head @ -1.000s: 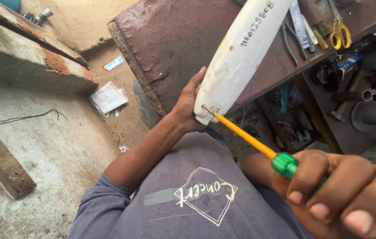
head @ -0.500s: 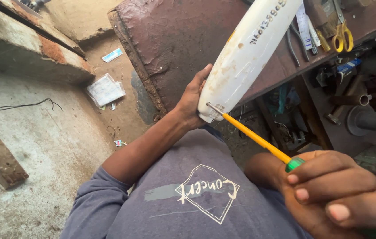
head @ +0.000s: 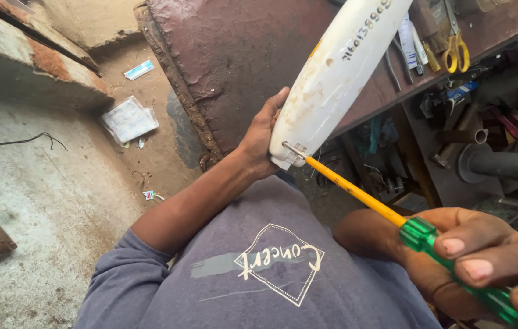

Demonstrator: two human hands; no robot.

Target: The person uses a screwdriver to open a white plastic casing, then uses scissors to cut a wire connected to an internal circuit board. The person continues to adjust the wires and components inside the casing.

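My left hand (head: pixel 263 137) grips the lower end of a long white plastic casing (head: pixel 338 73), which slants up to the top right over a rusty metal table (head: pixel 228 55). My right hand (head: pixel 484 256) holds a screwdriver (head: pixel 393 216) by its green handle. Its yellow shaft runs up and left, and the metal tip sits at the casing's bottom end, next to my left hand's fingers. My grey shirt fills the lower middle of the view.
Yellow-handled scissors (head: pixel 456 52) and several hand tools lie on the table's right part. Metal pipes and parts (head: pixel 490 161) crowd the right side below it. Paper packets (head: pixel 128 119) lie on the dirt floor, beside a concrete ledge (head: pixel 33 73).
The casing, screwdriver and both hands keep the same hold. The view has shifted slightly, and my right hand sits a little lower and further right in the frame.
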